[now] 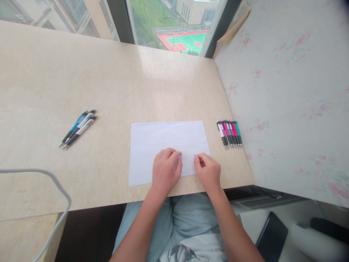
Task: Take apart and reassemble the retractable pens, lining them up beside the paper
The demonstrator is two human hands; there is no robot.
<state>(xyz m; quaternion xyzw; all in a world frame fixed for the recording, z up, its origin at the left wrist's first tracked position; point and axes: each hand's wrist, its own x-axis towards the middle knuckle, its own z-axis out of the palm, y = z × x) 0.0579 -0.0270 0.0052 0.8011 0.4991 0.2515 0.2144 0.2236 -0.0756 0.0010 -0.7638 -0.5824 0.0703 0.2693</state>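
Note:
A white sheet of paper lies flat on the table in front of me, with a faint row of marks along its far edge. My left hand rests on the sheet's near half, fingers bent and the thumb apart from them, holding nothing that I can see. Over the sheet's near right corner is my right hand, curled, with thumb and forefinger brought together and no object showing between them. Several pens in white, purple, pink and green lie side by side to the right. At the left, three pens, blue and white, lie in a slanted bunch.
The pale table reaches back to a window. A flower-patterned wall bounds its right side. A grey cable loops over the front left. Below right, a dark flat object lies on a white surface.

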